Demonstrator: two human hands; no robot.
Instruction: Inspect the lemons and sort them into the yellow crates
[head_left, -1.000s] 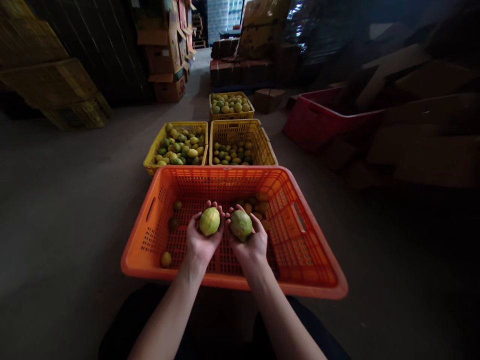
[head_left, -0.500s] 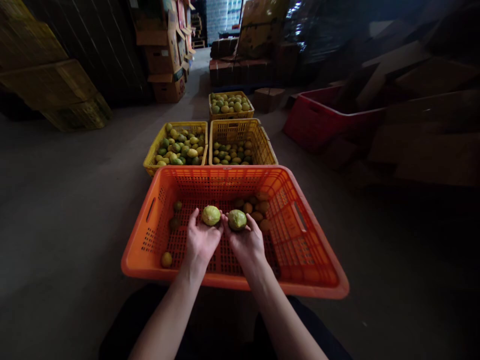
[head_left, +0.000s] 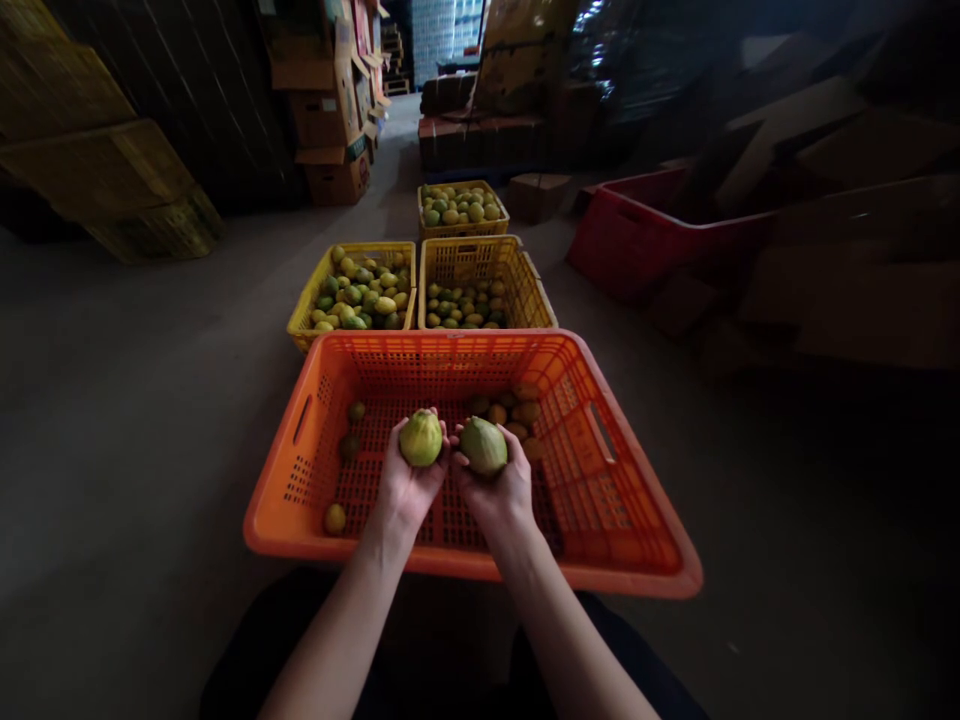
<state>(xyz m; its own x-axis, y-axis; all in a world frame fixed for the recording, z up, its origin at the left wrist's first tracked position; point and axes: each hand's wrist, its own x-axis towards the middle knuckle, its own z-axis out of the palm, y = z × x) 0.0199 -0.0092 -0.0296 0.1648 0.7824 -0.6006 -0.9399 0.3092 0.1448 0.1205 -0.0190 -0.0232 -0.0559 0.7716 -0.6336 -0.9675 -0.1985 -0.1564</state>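
Forearms enter my view from the near edge and meet over the orange crate (head_left: pixel 281 470), which I take as my landmark. I note the left hand (head_left: pixel 409 480) palm-up, fingers curled about a yellow-green fruit (head_left: pixel 421 438). The right hand (head_left: pixel 499 482) is likewise cupped and closed on a greener fruit (head_left: pixel 483 445). Both hands sit side by side, fingertips nearly touching, above the middle of the crate floor.

Each fruit rests at the far end of its palm, toward the fingertips, so it lies ahead of the wrist that carries it. The left fruit looks close to round; the right one appears slightly elongated, its long axis running roughly left-near to right-far. Neither hand is clearly the nearer; I judge them level.

Inside the crate, a cluster of brownish fruit (head_left: pixel 514 412) lies in the far right part, just beyond the right hand. A few loose fruit (head_left: pixel 334 518) lie along the left side.

Directly beyond the crate's far wall stand two yellow baskets, the left basket (head_left: pixel 352 288) fuller than the right basket (head_left: pixel 480 290). Behind those sits a third basket (head_left: pixel 460 208). A red crate (head_left: pixel 637 235) stands off to the far right.
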